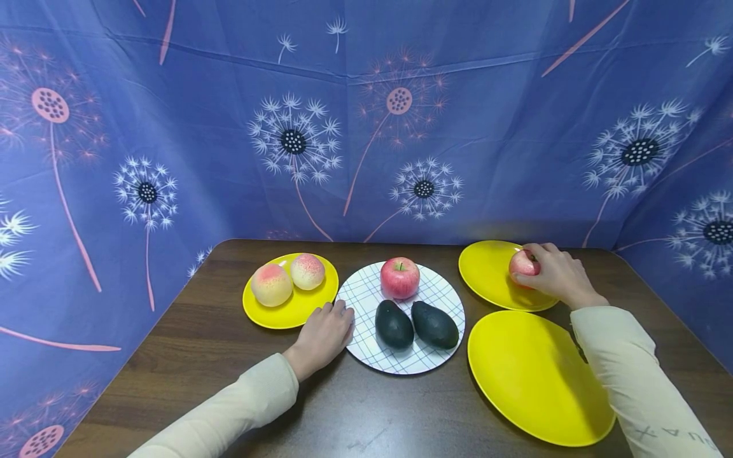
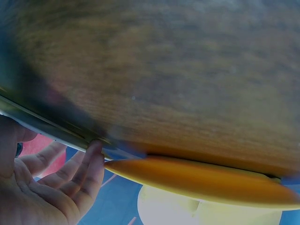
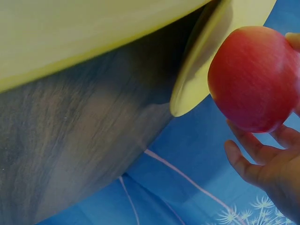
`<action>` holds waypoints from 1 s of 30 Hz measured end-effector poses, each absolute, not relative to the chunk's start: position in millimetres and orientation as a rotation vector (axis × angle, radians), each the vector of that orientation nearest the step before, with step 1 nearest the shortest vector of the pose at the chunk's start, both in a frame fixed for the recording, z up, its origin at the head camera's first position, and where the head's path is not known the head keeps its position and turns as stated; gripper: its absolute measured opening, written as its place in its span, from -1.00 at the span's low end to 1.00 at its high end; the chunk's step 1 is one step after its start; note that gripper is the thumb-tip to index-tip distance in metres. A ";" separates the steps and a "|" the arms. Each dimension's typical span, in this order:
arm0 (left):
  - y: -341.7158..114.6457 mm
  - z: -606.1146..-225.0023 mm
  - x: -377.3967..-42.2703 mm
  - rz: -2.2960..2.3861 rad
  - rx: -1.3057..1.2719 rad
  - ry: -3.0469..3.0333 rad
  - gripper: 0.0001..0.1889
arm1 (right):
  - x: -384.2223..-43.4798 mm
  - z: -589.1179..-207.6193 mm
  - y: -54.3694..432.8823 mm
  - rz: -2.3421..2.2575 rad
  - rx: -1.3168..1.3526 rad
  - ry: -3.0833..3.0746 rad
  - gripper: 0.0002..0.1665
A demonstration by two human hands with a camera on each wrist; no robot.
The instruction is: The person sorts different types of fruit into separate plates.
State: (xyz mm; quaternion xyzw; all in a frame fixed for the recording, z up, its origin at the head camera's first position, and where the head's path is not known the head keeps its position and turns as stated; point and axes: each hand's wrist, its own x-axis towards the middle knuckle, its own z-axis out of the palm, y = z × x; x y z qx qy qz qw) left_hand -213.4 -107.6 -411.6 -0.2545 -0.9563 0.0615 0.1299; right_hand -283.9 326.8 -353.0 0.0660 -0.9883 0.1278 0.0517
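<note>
My right hand [image 1: 552, 270] grips a red apple [image 1: 523, 264] over the far right yellow plate [image 1: 483, 270]; the right wrist view shows the apple [image 3: 255, 79] large, with fingers around its side. My left hand [image 1: 326, 334] rests at the left rim of a white checked plate [image 1: 366, 356], its fingers relaxed. On that plate sit another red apple [image 1: 399, 278] and two dark green avocados [image 1: 394, 324]. In the left wrist view, the fingertips of the left hand [image 2: 56, 187] are right at the plate's edge.
A small yellow plate [image 1: 280, 319] at the left holds two peaches [image 1: 272, 285]. A larger yellow plate [image 1: 532, 375] lies at the near right, close under my right sleeve. Blue dandelion-patterned cloth [image 1: 366, 127] hangs behind the brown wooden table [image 1: 366, 413].
</note>
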 end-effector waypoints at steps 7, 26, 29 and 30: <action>-108.0 -411.8 -213.2 0.185 -0.742 -2.774 -0.72 | -285.8 -356.9 333.3 0.376 0.172 -3.010 -0.12; -108.3 -412.7 -213.6 0.200 -0.735 -2.771 -0.73 | -285.0 -358.2 341.8 0.390 0.119 -3.112 0.06; -108.2 -412.5 -213.6 0.197 -0.738 -2.767 -0.73 | -284.5 -357.4 342.4 0.381 0.113 -3.126 0.08; -108.1 -412.4 -213.6 0.193 -0.740 -2.766 -0.73 | -284.3 -357.2 342.6 0.378 0.112 -3.129 0.09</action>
